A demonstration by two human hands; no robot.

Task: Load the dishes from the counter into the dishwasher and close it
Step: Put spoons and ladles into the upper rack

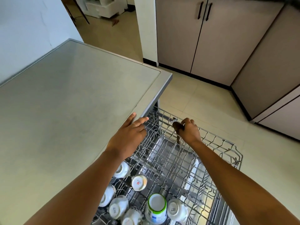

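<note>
Dishwasher rack out, part-filled

Juts from under tabletop toward 4 o'clock; cups upturned at 6 to drain. Left hand straight-fingered on tabletop edge, probably bracing. Right hand wrapped round brown utensil at 1 o'clock.

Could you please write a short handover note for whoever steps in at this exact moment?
Left hand: open, fingers flat on the edge of the grey counter.
Right hand: grips a dark brown utensil at the far side of the pulled-out grey wire dishwasher rack.
Done: upturned white cups and a green-rimmed white jar sit in the rack's near left part.
Left: probably set the utensil in the rack, slide the rack in, close the dishwasher.
</note>
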